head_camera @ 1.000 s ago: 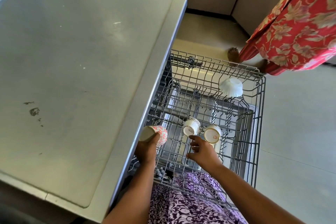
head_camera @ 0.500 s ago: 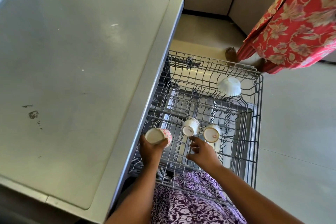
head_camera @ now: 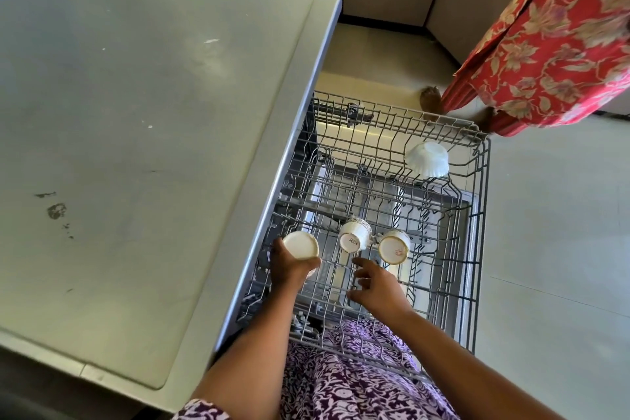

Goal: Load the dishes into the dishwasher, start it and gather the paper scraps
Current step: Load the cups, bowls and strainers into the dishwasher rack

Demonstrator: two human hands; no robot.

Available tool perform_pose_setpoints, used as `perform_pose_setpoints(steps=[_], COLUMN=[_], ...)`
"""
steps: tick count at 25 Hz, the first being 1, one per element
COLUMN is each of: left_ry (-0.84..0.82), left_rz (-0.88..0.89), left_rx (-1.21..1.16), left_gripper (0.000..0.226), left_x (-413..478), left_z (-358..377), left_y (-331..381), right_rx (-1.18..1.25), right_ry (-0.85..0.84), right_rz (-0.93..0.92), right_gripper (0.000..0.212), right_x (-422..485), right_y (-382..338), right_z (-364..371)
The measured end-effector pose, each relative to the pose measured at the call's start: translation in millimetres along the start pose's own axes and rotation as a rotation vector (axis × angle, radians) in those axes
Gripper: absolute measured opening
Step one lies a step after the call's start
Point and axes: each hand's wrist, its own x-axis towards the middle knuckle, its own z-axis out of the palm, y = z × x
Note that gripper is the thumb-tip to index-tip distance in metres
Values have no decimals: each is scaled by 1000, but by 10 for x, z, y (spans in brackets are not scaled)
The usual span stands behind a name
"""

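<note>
l hand [head_camera: 293, 266] grips cup [head_camera: 300, 245] base-up over rack [head_camera: 479, 249] left edge, prob so it drains. r hand [head_camera: 378, 286] loose, empty, near two racked cups [head_camera: 354, 236].

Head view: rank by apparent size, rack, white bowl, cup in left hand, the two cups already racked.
1. Rack, by far the largest.
2. White bowl.
3. The two racked cups and the cup in the left hand look alike; the held one is turned mouth-down and partly covered, so no ranking.
</note>
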Motion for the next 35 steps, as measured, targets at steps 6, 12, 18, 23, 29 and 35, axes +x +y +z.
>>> perform_pose_setpoints(steps=[6,12,18,23,29,35], left_ry=[26,85,137,128,345,764], left_rz=[113,184,343,505,551,356], left_rx=[113,186,81,-39,-366,-657], left_gripper=[118,106,71,37,18,25], left_x=[-96,-307,-780,-1398,-2141,-2392], left_z=[-11,-109,-211,-550,-1358,-2258], left_y=[-30,4,113,147,-62,-657], right_rx=[-14,-25,-2,52,136,148], right_ry=[12,-2,3,87,70,-102], right_rz=[-28,-92,-179,-314,-573,-772], right_gripper=[69,69,64,49,38,34], right_x=[-38,-121,-278,-538,-947,-1337], right_y=[-24,-122,-303,-569,-1133,-1666], right_z=[-50,-82,-170,-272,-142,187])
